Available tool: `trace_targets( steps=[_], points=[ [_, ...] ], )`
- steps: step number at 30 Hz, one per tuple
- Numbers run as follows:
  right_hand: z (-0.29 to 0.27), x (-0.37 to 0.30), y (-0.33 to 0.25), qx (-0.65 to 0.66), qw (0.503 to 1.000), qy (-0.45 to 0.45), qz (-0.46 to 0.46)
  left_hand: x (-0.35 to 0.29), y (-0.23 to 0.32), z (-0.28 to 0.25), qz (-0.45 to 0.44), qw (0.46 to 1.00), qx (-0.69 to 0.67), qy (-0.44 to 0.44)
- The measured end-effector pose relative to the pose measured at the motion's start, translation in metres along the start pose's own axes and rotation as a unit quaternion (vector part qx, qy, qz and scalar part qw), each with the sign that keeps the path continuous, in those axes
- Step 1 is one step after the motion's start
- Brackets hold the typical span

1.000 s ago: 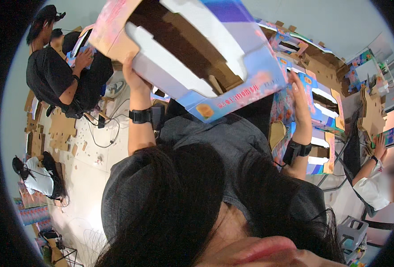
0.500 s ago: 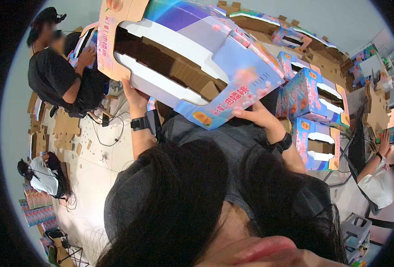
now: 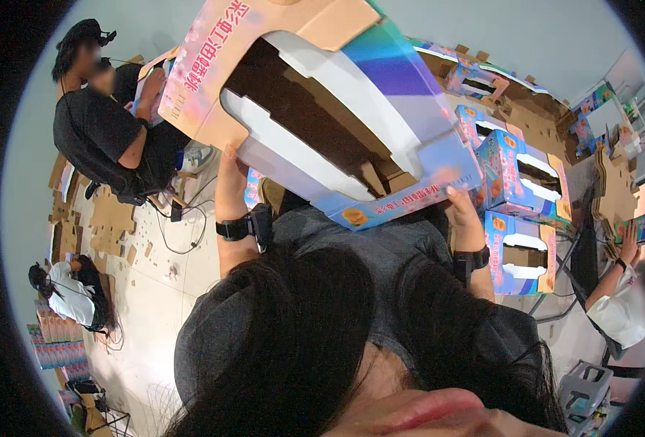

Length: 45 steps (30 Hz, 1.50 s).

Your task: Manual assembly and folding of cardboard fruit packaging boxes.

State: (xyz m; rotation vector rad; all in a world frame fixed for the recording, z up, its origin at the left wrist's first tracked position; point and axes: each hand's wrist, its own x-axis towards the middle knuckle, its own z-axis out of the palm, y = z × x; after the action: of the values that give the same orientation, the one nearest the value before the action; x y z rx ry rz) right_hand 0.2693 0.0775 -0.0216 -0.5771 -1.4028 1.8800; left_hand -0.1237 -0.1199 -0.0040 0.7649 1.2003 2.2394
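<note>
A printed cardboard carton [image 3: 403, 95], orange at one end and blue-purple at the other, is held up in front of my chest. Its long window-like opening faces me, with white flaps along both long sides and brown cardboard inside. My left hand [image 3: 230, 169] grips the carton's lower edge near the orange end, its fingers partly hidden behind the panel. At the blue end, my right hand [image 3: 465, 210] holds the lower right corner, thumb on the printed face. Dark bands circle both wrists.
Similar cartons [image 3: 524, 172] are stacked at my right, one carton [image 3: 521, 251] lower down. Flattened cardboard [image 3: 605, 182] stands further right. A person in black [image 3: 100, 124] handles a carton at left; another person's hand [image 3: 629, 244] is at far right. Cables [image 3: 197, 231] and cardboard scraps lie on the floor.
The carton has turned in my hands, so its window opening faces me more and its blue end is tilted away. My right hand has moved right and lower, to the corner.
</note>
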Motion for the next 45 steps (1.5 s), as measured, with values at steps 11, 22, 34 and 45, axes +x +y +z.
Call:
trace_targets(
  steps=[11,22,34,45],
  points=[
    [-0.051,-0.012,-0.056,-0.168,0.982,-0.013,-0.087,-0.003,0.04,0.049,0.004,0.971,0.1,-0.217],
    [-0.035,-0.032,-0.049,-0.162,0.983,0.086,-0.023,0.021,0.046,0.192,0.177,0.961,0.118,-0.178],
    [-0.095,-0.01,0.018,0.148,0.955,0.243,-0.081,0.01,0.016,0.128,0.058,0.966,0.174,-0.18],
    [-0.11,-0.024,-0.03,0.195,0.911,0.345,-0.111,0.0,0.018,0.046,0.019,0.947,0.269,-0.174]
  ],
)
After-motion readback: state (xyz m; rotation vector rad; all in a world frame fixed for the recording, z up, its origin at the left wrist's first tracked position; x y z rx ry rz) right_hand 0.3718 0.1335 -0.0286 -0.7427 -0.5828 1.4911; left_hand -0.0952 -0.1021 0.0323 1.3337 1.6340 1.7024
